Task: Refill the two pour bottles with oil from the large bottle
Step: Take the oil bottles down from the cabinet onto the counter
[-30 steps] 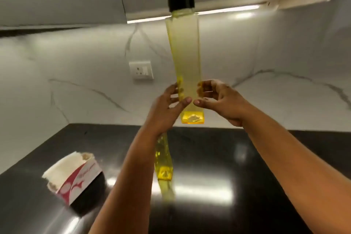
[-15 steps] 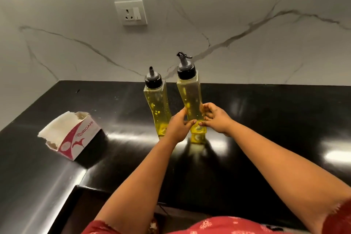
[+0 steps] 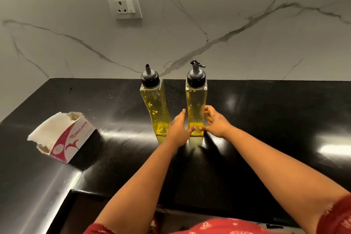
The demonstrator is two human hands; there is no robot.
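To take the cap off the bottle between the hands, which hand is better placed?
Probably the right hand: its fingers reach higher up the right bottle, nearer the black cap. The left hand sits lower and could steady the base.

Torn tissue box (image 3: 62, 137) on black counter (image 3: 266, 119) — wall socket (image 3: 124, 5) above.

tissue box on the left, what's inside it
White tissue paper fills the torn-open tissue box and sticks out of its ragged open end. How far the stack reaches inside cannot be seen, as the printed cardboard walls cover it.
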